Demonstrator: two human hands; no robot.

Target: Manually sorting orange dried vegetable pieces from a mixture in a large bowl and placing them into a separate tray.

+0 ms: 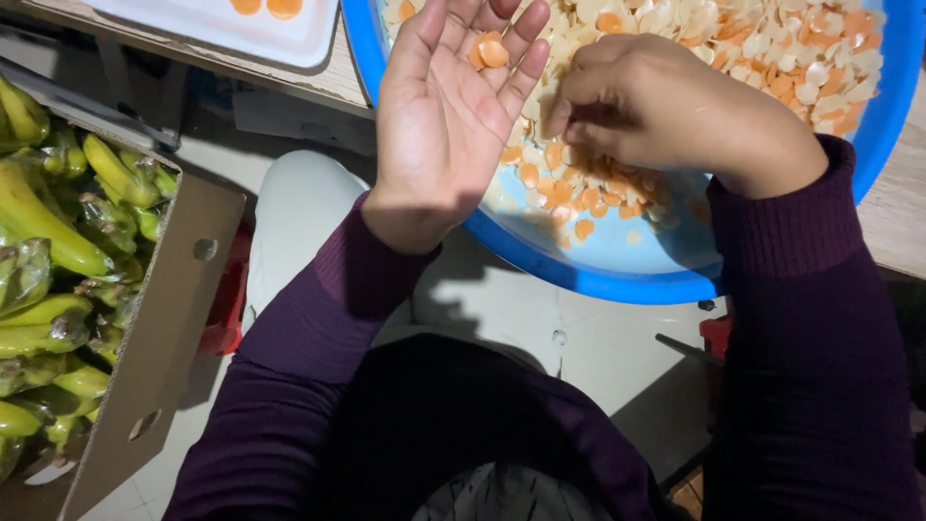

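Head view, left hand point(439, 125) fingers spread, cradling orange chips point(489, 51), right hand point(666, 111) pinching in blue basin point(617, 275)

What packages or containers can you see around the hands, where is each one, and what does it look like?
Cardboard box: left side, brown, open, holding green bananas in clear wrap.
Basin: under both hands, round, blue, full of pale and orange slices.
Tray: top left, white, shallow, with orange slices.
No labels, signs or screens.
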